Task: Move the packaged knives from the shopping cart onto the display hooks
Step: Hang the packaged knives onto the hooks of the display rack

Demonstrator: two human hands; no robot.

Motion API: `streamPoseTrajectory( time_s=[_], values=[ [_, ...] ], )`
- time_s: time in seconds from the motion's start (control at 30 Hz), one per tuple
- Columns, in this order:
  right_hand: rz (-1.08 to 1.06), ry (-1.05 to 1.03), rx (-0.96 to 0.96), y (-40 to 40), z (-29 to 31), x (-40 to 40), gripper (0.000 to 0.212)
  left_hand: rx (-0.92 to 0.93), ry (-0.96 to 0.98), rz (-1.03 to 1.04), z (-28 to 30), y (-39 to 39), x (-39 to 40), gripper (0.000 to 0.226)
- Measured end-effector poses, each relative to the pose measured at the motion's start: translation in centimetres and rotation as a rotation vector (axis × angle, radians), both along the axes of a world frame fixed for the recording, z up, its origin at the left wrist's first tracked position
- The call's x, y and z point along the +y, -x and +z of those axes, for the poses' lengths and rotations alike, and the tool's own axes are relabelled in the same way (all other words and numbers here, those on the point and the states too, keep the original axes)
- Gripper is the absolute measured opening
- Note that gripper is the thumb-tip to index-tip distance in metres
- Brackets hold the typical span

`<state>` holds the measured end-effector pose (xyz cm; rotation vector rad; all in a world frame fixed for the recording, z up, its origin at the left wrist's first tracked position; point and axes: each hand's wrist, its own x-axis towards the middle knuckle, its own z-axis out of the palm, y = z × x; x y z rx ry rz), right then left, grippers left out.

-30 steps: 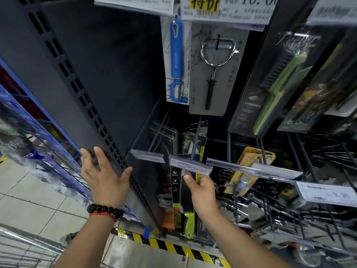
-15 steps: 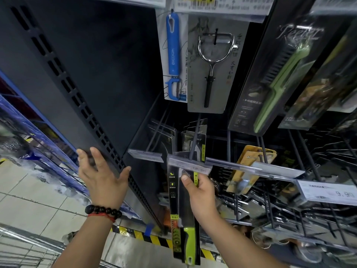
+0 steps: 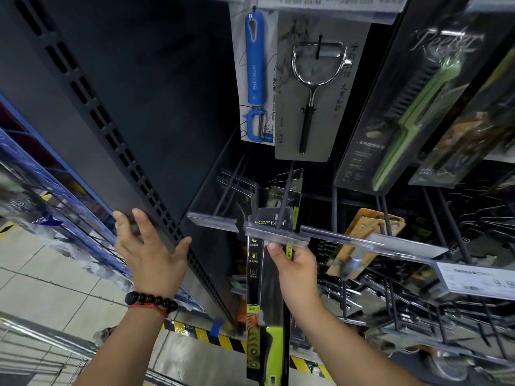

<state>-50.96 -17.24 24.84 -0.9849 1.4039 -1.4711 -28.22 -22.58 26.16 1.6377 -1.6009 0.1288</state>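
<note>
Head view: the right hand [image 3: 294, 267] pinches a packaged knife [image 3: 264, 291] near its upper part, thumb on the front and fingers wrapped behind, so the long card hangs straight down below the fist. Just above the knuckles runs the hook [image 3: 282, 199], a dark rod with a clear label strip [image 3: 277, 235] at its tip; the top of the pack sits behind that strip, and whether its hole is already threaded on the rod is hard to tell from here. To finish the step well, I judge the pack should be kept square to the rod, slid back toward the others hung behind it, and released only once it bears its own weight. The left hand [image 3: 150, 252] lies flat and spread, holding nothing, against the edge of the dark side panel [image 3: 117, 107], off to the left of the right hand. The knife's pack is a narrow black card with yellow-green print at the top, small icons down its left margin, and a lime-green handle at the bottom below the wrist. The cart [image 3: 41, 355] shows only as wire at the lower left.
</note>
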Motion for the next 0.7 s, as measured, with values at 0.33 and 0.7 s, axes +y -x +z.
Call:
streamPoseTrajectory(
  time_s=[0.33,0.7],
  values=[
    [-0.032,-0.015,-0.004,0.2,0.0,1.2,0.015,-0.01,0.012,0.004,-0.2,-0.1,0.0,0.12],
    [-0.022,-0.169,0.013,1.7,-1.0,-2.6,0.013,0.006,-0.012,0.006,0.1,0.1,0.1,0.121]
  ],
)
